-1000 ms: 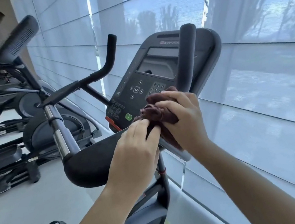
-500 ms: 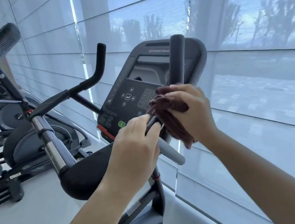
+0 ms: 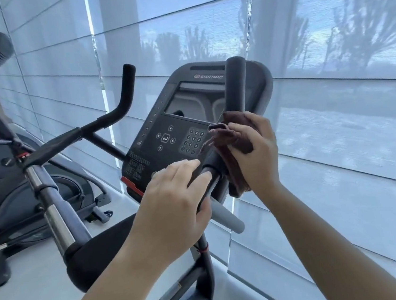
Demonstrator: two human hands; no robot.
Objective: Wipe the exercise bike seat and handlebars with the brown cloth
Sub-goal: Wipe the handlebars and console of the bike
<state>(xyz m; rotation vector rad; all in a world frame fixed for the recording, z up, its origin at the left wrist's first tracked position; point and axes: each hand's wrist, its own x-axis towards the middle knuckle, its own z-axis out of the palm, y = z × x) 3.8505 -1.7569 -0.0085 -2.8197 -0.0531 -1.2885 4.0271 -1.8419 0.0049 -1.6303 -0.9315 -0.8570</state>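
Brown cloth (image 3: 230,143) is bunched around the bend of the right-side handlebar (image 3: 236,83), just below its upright grip and beside the console (image 3: 166,141). It is clasped there by the right hand (image 3: 257,150), whose fingers are curled over the fabric so that the bar is enclosed for rubbing. The bar's lower stretch is gripped by the left hand (image 3: 173,202), fingers wrapped over it, apparently so the bike is steadied. The left-side handlebar (image 3: 114,115) is untouched.
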